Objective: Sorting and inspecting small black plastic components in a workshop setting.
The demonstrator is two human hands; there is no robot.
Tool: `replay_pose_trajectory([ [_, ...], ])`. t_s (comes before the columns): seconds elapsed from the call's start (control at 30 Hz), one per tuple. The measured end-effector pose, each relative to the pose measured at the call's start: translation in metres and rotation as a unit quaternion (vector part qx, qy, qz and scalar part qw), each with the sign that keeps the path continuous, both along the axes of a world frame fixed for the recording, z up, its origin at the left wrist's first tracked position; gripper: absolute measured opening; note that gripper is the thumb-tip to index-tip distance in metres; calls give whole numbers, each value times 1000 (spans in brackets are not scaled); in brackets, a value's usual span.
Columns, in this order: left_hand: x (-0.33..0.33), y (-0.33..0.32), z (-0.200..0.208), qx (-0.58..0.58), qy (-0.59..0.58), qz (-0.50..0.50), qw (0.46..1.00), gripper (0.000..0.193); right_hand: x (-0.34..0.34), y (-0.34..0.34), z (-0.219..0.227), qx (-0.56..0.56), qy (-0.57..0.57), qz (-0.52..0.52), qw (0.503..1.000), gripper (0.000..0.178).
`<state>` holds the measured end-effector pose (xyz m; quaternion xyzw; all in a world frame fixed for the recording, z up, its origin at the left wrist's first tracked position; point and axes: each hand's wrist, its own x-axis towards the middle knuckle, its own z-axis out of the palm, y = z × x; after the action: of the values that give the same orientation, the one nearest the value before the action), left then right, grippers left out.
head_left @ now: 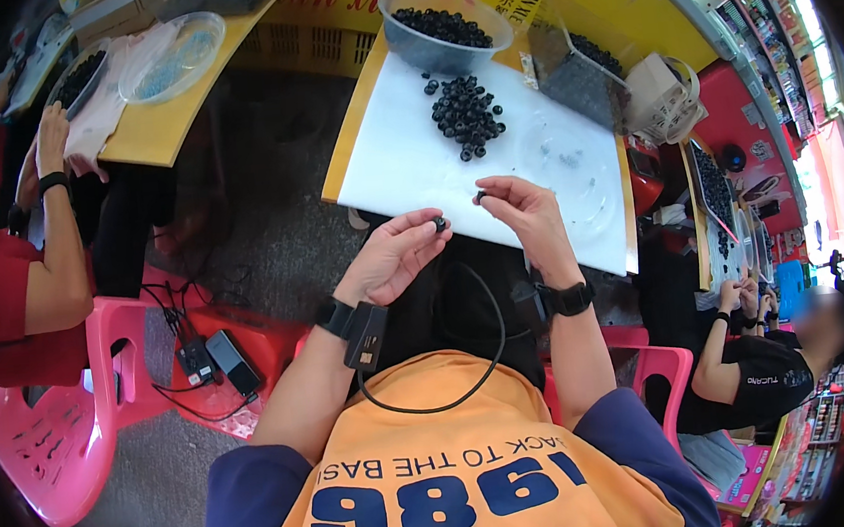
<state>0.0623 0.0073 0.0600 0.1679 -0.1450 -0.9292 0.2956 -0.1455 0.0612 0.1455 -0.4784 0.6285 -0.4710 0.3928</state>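
Nearest is the person's orange shirt (458,441), with a black cable (435,409) looped above it. Black straps sit on both wrists, the left one (336,316) carrying a small box.

The left hand (387,265) is just short of the worktop's near edge, palm turned up, thumb and fingertips closed narrowly around one small black piece (440,224). The right hand (537,225) reaches in over the same edge, its thumb and forefinger pinching a second black piece (480,197). The two pieces are near each other but apart.

On the white worktop (393,156), a clear round dish (592,198) lies toward the right edge with a few pale bits in it, too faint to name. A loose heap of black pieces (467,119) spreads between the hands and the far edge. A clear bowl (444,58) full of black pieces stands at the far left corner. Farther right along the far edge is a clear box (567,90) holding more, with a beige bag (667,102) beside it.
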Motion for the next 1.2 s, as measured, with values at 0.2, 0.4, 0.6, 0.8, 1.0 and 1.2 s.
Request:
replay_pose_trajectory([
  [0.2,1,2,1,-26,-4,-1,1000,25,24,23,-6,13,-84,47,995,22],
  [0.4,-2,2,-2,-24,1,0,1000,26,34,25,-4,2,-42,11,999,18],
  [0.6,-1,4,-3,-12,-9,4,1000,25,39,25,-3,-26,86,-1,996,14],
  [0.8,-1,3,-1,-42,-46,9,998,25,41,26,-5,-7,102,-10,995,14],
  [1.0,-2,5,1,-58,-57,16,997,25,45,29,-14,-17,63,-24,998,14],
  [1.2,-3,6,-2,-69,-60,18,996,27,48,30,-19,-37,88,-42,995,14],
])
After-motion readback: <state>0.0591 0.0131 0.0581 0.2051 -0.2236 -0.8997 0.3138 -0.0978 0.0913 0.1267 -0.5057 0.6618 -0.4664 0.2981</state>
